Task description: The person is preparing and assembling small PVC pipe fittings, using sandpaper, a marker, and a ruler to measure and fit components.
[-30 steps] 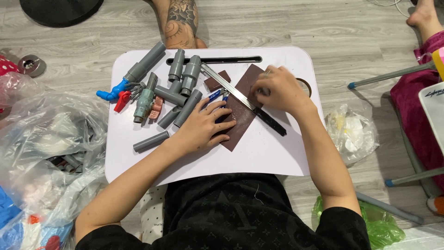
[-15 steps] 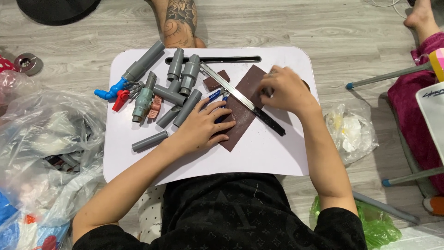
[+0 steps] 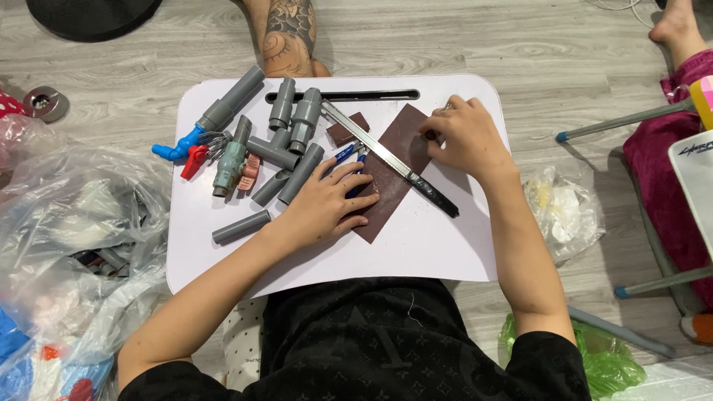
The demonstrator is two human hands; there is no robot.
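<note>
The right hand [image 3: 468, 141] has shifted right along the brown sandpaper sheet [image 3: 394, 167], pinching something small I cannot make out, while the left hand [image 3: 330, 204] is still pressing flat on the sheet's near-left end, so the rubbing appears to be continuing.

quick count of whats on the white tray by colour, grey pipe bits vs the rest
On the white tray:
grey pipe pieces and fittings: about 8, some overlap
blue-ended valve pipe: 1
red handle: 1
pink piece: 1
brown sandpaper pieces: 2
hand saw: 1
blue pen: 1
Total: about 15
</note>
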